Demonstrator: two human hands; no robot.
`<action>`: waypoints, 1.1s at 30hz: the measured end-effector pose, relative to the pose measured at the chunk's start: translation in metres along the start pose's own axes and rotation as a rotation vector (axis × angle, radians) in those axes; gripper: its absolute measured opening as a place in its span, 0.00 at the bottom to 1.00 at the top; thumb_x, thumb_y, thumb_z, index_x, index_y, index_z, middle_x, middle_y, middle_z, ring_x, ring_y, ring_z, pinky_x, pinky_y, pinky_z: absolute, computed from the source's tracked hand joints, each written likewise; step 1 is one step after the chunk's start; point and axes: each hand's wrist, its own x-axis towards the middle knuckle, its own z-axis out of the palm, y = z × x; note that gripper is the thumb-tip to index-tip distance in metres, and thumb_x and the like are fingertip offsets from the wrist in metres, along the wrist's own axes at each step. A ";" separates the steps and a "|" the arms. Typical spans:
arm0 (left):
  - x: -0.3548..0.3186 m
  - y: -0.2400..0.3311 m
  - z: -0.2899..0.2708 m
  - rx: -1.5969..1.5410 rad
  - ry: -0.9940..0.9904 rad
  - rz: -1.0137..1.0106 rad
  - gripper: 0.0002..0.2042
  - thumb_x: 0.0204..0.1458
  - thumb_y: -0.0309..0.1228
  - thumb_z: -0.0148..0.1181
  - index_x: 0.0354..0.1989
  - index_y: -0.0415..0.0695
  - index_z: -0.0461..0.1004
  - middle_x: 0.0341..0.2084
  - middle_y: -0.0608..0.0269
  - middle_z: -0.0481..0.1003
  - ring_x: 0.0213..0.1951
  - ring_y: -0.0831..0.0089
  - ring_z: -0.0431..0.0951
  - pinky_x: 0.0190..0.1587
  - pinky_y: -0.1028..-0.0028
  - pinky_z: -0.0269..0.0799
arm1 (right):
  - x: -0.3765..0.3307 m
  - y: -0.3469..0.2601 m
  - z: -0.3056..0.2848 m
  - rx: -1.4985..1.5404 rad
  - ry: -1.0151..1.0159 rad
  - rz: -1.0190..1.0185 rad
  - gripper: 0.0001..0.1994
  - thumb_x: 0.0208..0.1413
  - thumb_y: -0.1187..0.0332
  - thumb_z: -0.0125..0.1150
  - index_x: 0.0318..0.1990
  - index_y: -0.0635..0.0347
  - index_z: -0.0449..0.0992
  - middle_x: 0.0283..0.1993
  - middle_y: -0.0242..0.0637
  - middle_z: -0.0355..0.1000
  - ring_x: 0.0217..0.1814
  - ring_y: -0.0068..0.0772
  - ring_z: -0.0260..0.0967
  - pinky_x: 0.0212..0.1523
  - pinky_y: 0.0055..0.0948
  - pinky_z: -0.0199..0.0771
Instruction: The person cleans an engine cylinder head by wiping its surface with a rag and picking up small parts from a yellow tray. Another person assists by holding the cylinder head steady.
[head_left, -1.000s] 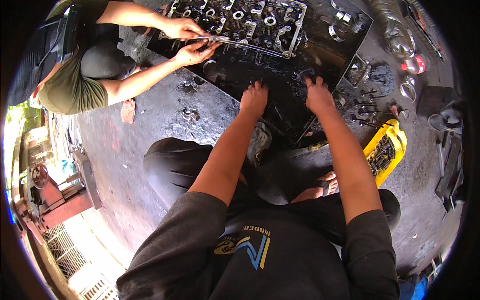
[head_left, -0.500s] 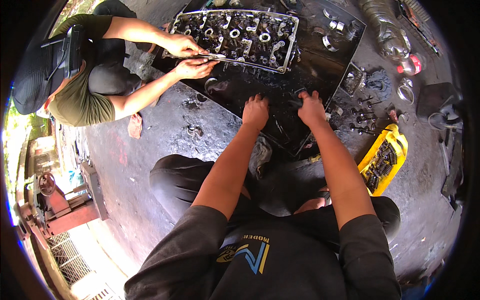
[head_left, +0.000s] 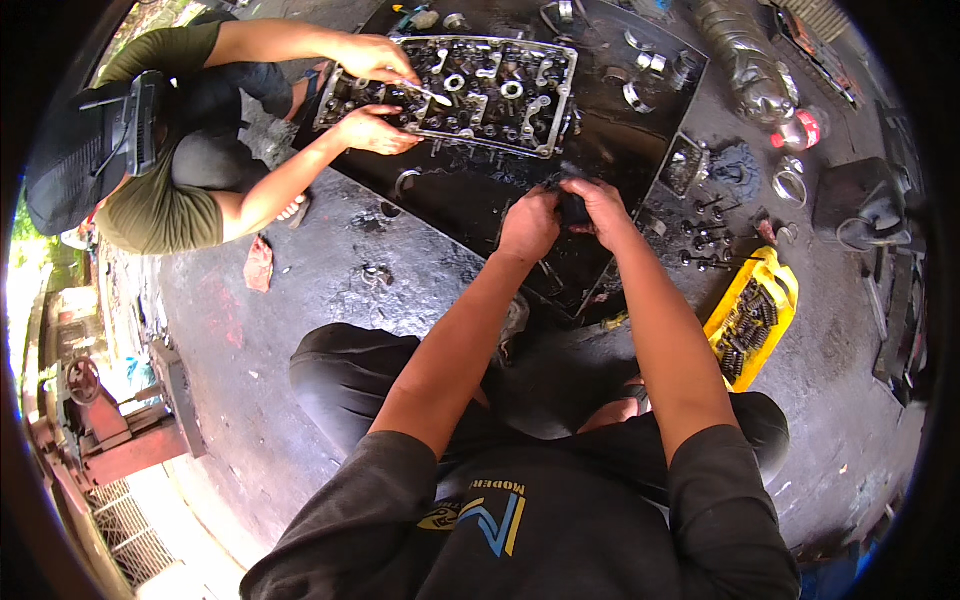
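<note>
Gripping a small dark part [head_left: 574,208] between them over the black sheet [head_left: 470,200], both hands, left [head_left: 528,222] and right [head_left: 603,207], look mid-handling, just below the cylinder head [head_left: 470,90] a co-worker's hands [head_left: 372,95] scrape; next needs firm, steady fingers.

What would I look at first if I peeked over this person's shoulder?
Probably the big grey metal engine part full of holes at the top, lying on a black oily sheet, where another person's hands poke at it with a thin tool. In the middle, the left hand and right hand meet around a small dark piece. To the right, a bright yellow tray of small metal parts stands out on the grey floor.
</note>
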 end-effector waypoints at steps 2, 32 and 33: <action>0.004 0.007 -0.006 0.036 0.039 -0.039 0.06 0.45 0.25 0.54 0.31 0.40 0.76 0.34 0.46 0.75 0.37 0.46 0.76 0.41 0.55 0.73 | 0.014 0.010 0.004 -0.175 0.120 -0.135 0.21 0.46 0.54 0.67 0.41 0.62 0.77 0.37 0.41 0.75 0.39 0.34 0.73 0.37 0.43 0.75; 0.013 -0.006 -0.034 -1.009 -0.231 -0.607 0.12 0.59 0.41 0.56 0.36 0.45 0.74 0.19 0.74 0.67 0.20 0.82 0.61 0.25 0.77 0.58 | -0.023 -0.037 -0.007 0.096 -0.042 -0.075 0.18 0.49 0.60 0.68 0.43 0.63 0.77 0.36 0.34 0.77 0.36 0.28 0.75 0.38 0.32 0.75; 0.013 -0.009 -0.032 -1.040 -0.165 -0.623 0.12 0.59 0.40 0.56 0.38 0.44 0.74 0.20 0.74 0.67 0.21 0.82 0.61 0.26 0.77 0.60 | -0.024 -0.037 -0.011 0.063 -0.038 -0.084 0.17 0.49 0.61 0.68 0.42 0.63 0.77 0.36 0.34 0.77 0.36 0.28 0.75 0.38 0.32 0.75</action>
